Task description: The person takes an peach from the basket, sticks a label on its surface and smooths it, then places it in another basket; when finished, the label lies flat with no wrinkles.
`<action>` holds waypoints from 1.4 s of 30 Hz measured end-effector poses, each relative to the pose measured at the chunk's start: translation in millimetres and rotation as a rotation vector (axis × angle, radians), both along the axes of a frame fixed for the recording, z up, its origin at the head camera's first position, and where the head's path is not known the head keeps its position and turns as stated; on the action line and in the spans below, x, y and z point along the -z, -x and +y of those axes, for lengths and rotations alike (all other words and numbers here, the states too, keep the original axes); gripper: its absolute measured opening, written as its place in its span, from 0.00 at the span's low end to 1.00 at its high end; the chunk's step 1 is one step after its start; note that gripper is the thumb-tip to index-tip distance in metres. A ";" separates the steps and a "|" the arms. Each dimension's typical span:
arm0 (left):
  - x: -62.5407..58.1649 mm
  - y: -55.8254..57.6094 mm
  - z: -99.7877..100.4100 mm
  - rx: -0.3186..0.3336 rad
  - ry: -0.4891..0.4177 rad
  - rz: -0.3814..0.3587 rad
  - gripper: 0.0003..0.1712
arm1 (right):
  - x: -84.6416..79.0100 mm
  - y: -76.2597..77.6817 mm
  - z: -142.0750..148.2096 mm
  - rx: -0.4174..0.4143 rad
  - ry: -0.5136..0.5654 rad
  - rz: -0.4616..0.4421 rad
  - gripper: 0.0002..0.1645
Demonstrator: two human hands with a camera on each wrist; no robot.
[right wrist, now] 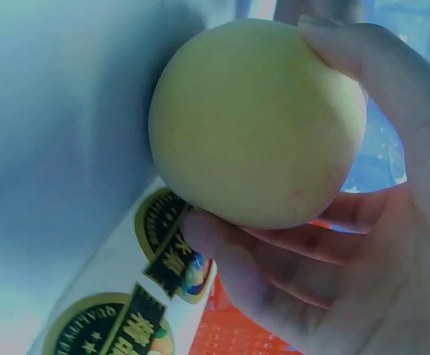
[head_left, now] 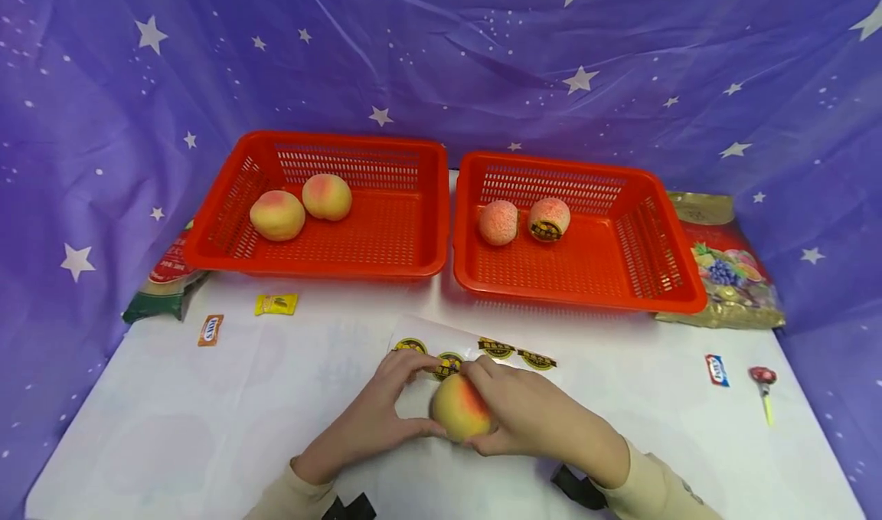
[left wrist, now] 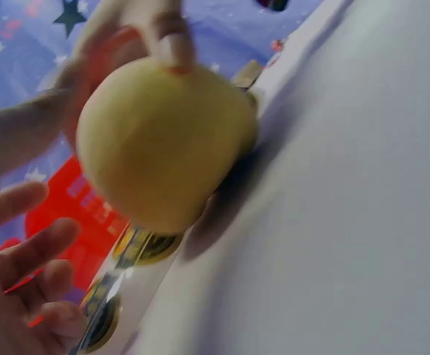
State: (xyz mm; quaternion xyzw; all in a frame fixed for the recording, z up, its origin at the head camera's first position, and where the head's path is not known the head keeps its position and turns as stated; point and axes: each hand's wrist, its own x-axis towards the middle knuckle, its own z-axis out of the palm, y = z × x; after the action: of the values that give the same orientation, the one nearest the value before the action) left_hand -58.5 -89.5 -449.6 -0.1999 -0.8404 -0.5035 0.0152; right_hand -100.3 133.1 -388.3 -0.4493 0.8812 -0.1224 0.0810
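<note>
My right hand (head_left: 534, 405) grips a yellow peach with a red blush (head_left: 458, 410), thumb on the near side and fingers curled round the far side. In the right wrist view the peach (right wrist: 256, 122) sits close over the white table. My left hand (head_left: 372, 416) is just left of it, its thumb tip overlapping the peach's lower left edge in the head view. The left fingers (left wrist: 41, 262) are loosely bent, apart from the peach and holding nothing. Behind the peach lies a clear sheet with black-and-gold stickers (head_left: 448, 364), partly covered by the hands.
A red basket (head_left: 317, 269) at back left holds two peaches (head_left: 327, 197). A second red basket (head_left: 565, 294) beside it holds two pinkish fruits (head_left: 498, 223), one with a sticker. Candies (head_left: 276, 304), a lollipop (head_left: 762, 376) and packaged bags (head_left: 730, 267) lie around the sides.
</note>
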 end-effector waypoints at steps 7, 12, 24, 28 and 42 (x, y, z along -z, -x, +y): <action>-11.6 14.8 -22.1 -0.474 -0.010 -0.233 0.15 | 4.6 -7.6 -5.2 0.002 -0.047 0.132 0.46; -16.7 25.3 -32.1 -0.599 0.074 -0.389 0.18 | 6.4 -10.2 -5.6 0.008 -0.032 0.150 0.46; -0.7 44.1 -30.9 -0.551 -0.017 -0.623 0.21 | 0.2 -4.8 1.7 0.002 0.056 0.097 0.43; 1.1 45.9 -35.2 -0.504 -0.224 -0.719 0.19 | -12.8 12.2 17.0 0.080 0.112 0.073 0.35; -1.1 47.0 -44.0 -0.394 -0.481 -0.717 0.24 | 13.2 45.6 25.9 0.085 0.158 0.197 0.19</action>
State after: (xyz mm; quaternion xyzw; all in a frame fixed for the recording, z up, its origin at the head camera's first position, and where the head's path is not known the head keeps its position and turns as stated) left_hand -105.5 -133.5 -448.6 0.1591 -0.6742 -0.7085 -0.1348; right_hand -145.9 159.0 -401.5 -0.4264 0.8908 -0.1500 -0.0468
